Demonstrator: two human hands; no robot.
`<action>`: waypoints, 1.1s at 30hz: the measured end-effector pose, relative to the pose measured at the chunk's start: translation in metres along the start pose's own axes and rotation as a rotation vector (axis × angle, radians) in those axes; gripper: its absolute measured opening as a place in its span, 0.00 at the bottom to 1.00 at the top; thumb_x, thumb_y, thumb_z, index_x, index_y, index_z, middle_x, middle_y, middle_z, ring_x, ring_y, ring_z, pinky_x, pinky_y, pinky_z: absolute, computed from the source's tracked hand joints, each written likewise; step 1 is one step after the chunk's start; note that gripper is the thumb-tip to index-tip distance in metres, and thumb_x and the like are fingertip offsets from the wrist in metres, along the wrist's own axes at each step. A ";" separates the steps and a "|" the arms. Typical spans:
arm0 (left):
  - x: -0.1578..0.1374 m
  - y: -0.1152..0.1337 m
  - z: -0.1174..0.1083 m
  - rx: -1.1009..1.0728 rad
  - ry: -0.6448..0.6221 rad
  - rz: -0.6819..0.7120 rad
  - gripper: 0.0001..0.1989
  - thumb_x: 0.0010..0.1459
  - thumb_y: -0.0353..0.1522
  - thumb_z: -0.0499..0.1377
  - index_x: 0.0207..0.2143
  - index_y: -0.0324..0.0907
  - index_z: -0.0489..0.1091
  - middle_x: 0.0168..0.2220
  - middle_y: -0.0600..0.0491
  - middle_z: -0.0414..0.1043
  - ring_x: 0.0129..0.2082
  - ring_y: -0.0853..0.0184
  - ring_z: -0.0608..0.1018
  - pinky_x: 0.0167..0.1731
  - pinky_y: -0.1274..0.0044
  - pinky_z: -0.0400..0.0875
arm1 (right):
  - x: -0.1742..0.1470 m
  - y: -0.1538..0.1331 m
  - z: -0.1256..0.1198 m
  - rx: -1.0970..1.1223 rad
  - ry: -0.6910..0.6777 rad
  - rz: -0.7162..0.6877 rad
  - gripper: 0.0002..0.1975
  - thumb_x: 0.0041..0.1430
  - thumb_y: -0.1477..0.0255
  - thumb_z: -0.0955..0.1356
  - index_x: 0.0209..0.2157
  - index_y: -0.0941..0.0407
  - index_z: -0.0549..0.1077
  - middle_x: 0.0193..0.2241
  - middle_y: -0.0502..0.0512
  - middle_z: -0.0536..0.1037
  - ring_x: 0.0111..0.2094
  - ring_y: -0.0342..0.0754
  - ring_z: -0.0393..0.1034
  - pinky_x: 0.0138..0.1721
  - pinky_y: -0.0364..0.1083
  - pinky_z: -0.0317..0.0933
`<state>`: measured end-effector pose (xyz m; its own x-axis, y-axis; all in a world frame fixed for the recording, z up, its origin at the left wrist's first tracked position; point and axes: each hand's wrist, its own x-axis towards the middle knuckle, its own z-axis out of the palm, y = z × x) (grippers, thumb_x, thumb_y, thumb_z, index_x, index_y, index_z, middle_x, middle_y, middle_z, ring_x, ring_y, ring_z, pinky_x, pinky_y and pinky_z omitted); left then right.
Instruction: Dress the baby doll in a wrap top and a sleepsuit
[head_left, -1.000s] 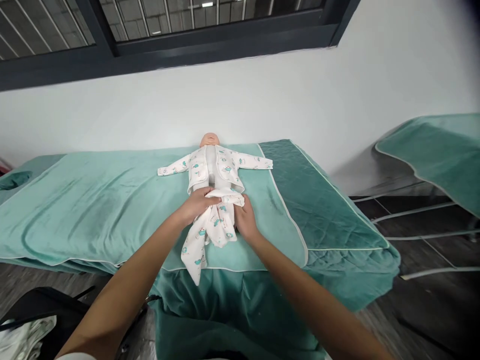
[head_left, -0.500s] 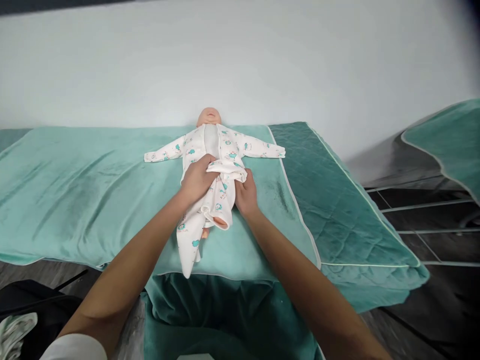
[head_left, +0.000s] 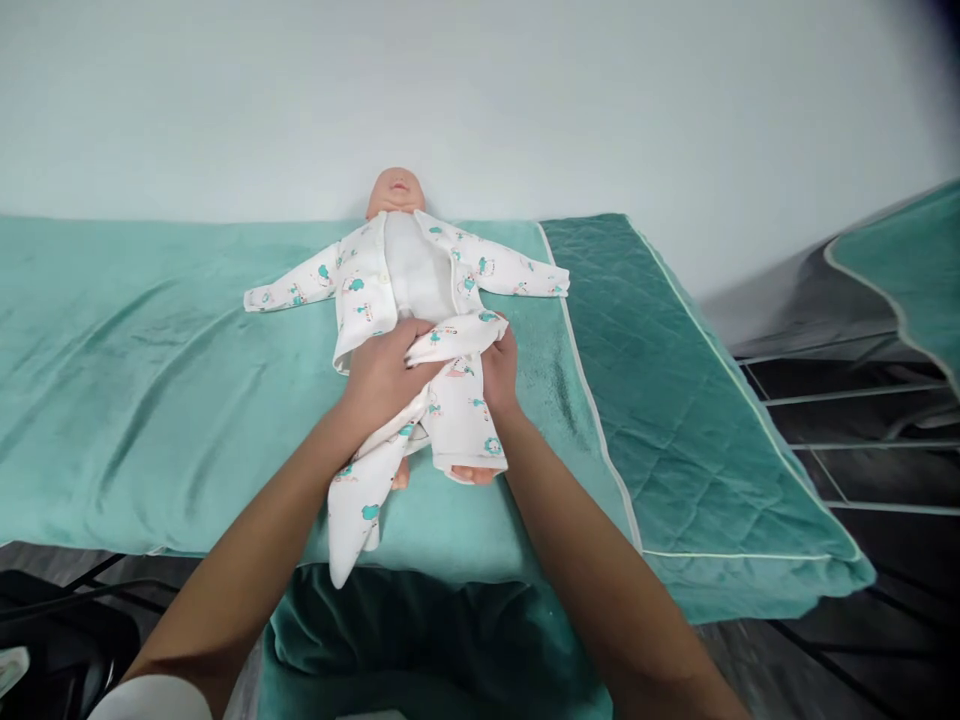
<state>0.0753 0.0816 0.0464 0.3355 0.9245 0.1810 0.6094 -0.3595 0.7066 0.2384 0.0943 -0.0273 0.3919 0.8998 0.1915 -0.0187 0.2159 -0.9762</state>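
A baby doll (head_left: 396, 194) lies on its back, head toward the wall. It wears an open printed jacket (head_left: 362, 285) over a white undershirt (head_left: 420, 262), its arms spread wide. My left hand (head_left: 384, 378) is closed on the waist of the printed baby pants (head_left: 466, 412) at the doll's middle. On the other side, my right hand (head_left: 501, 368) grips the raised waistband near its corner. One foot shows at the cuff of the pant leg on the right; the other leg of the pants hangs loose and flat beside the second foot.
A light green velvet cover (head_left: 165, 390) lies under the doll, with a darker quilted mattress (head_left: 697, 430) at the right. Dark green cloth (head_left: 435, 640) hangs at the near edge. Metal rails (head_left: 862, 447) stand at right, and a black bag-like object (head_left: 60, 650) at lower left.
The waistband has been drawn wider and higher, and the right pant leg now lies straighter with the foot at its cuff. The jacket front has opened further. The view has shifted closer.
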 end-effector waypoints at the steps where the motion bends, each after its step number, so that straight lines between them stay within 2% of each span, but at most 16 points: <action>1: -0.005 0.000 0.000 -0.017 -0.032 -0.005 0.16 0.57 0.40 0.62 0.48 0.46 0.72 0.45 0.53 0.78 0.45 0.59 0.77 0.44 0.72 0.68 | 0.002 0.001 0.000 -0.008 0.002 0.001 0.05 0.55 0.68 0.65 0.29 0.51 0.62 0.29 0.48 0.67 0.35 0.48 0.62 0.41 0.46 0.61; 3: -0.014 -0.002 -0.002 -0.054 -0.085 -0.006 0.21 0.55 0.40 0.64 0.51 0.47 0.71 0.48 0.52 0.77 0.48 0.58 0.76 0.47 0.72 0.68 | 0.006 0.001 0.001 -0.020 0.002 0.005 0.06 0.54 0.70 0.65 0.26 0.50 0.61 0.28 0.48 0.67 0.34 0.48 0.61 0.40 0.46 0.60; 5: -0.018 -0.004 -0.005 -0.086 -0.091 -0.002 0.21 0.55 0.39 0.64 0.52 0.47 0.71 0.49 0.53 0.76 0.49 0.58 0.75 0.49 0.71 0.67 | 0.009 0.000 0.005 -0.028 0.006 0.002 0.07 0.54 0.71 0.64 0.26 0.50 0.60 0.27 0.48 0.68 0.35 0.49 0.61 0.41 0.46 0.60; 9: -0.006 -0.003 -0.008 -0.165 0.089 0.001 0.13 0.58 0.34 0.60 0.46 0.44 0.71 0.44 0.54 0.76 0.44 0.63 0.75 0.47 0.74 0.67 | 0.013 -0.002 0.013 -0.007 0.015 -0.018 0.02 0.57 0.70 0.63 0.30 0.52 0.65 0.33 0.50 0.74 0.39 0.47 0.62 0.47 0.45 0.61; 11: 0.005 -0.001 -0.009 -0.210 0.162 0.004 0.11 0.56 0.32 0.60 0.43 0.44 0.71 0.41 0.55 0.75 0.42 0.65 0.74 0.44 0.75 0.68 | 0.013 -0.002 0.015 0.033 0.007 -0.014 0.04 0.58 0.69 0.62 0.34 0.53 0.67 0.38 0.51 0.76 0.42 0.47 0.64 0.49 0.45 0.62; 13: 0.012 0.001 -0.011 -0.257 0.172 -0.006 0.11 0.54 0.33 0.61 0.41 0.44 0.70 0.39 0.56 0.74 0.41 0.65 0.74 0.42 0.76 0.68 | 0.011 -0.002 0.015 0.061 -0.003 -0.008 0.04 0.58 0.69 0.63 0.36 0.51 0.67 0.40 0.52 0.76 0.44 0.48 0.66 0.50 0.46 0.63; 16: 0.013 -0.004 -0.013 -0.355 0.124 -0.064 0.12 0.51 0.35 0.63 0.39 0.43 0.69 0.37 0.56 0.73 0.38 0.66 0.74 0.39 0.77 0.68 | 0.007 -0.006 0.013 0.066 0.000 -0.026 0.05 0.54 0.71 0.64 0.35 0.52 0.67 0.36 0.50 0.74 0.41 0.48 0.66 0.47 0.46 0.63; 20: 0.006 -0.022 -0.017 -0.565 0.092 -0.153 0.15 0.50 0.40 0.64 0.37 0.44 0.66 0.32 0.56 0.70 0.32 0.67 0.73 0.32 0.77 0.66 | 0.002 -0.014 0.012 0.083 -0.021 -0.094 0.10 0.49 0.76 0.65 0.36 0.54 0.69 0.34 0.47 0.71 0.38 0.45 0.65 0.44 0.43 0.61; 26: 0.006 -0.048 -0.020 -1.024 0.092 -0.124 0.20 0.47 0.45 0.69 0.34 0.43 0.66 0.27 0.57 0.66 0.24 0.70 0.69 0.25 0.78 0.62 | -0.003 -0.018 0.007 0.028 -0.093 -0.205 0.12 0.51 0.76 0.66 0.39 0.52 0.71 0.36 0.48 0.73 0.39 0.47 0.66 0.44 0.46 0.62; 29: 0.006 -0.054 -0.019 -1.203 0.103 -0.066 0.19 0.47 0.42 0.70 0.33 0.42 0.67 0.26 0.57 0.65 0.22 0.72 0.68 0.23 0.79 0.60 | -0.012 -0.020 0.002 -0.079 -0.136 -0.325 0.12 0.54 0.75 0.68 0.41 0.51 0.72 0.37 0.51 0.74 0.40 0.49 0.68 0.43 0.49 0.63; 33: 0.004 -0.055 -0.018 -1.309 0.141 -0.040 0.16 0.49 0.38 0.71 0.31 0.42 0.68 0.27 0.57 0.66 0.23 0.73 0.69 0.24 0.80 0.62 | -0.028 -0.027 -0.003 -0.220 -0.208 -0.457 0.08 0.58 0.72 0.69 0.41 0.51 0.73 0.36 0.52 0.73 0.38 0.50 0.68 0.41 0.51 0.64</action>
<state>0.0307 0.1076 0.0205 0.2081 0.9653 0.1578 -0.5516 -0.0174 0.8339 0.2312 0.0624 -0.0064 0.1245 0.7935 0.5957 0.3127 0.5383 -0.7825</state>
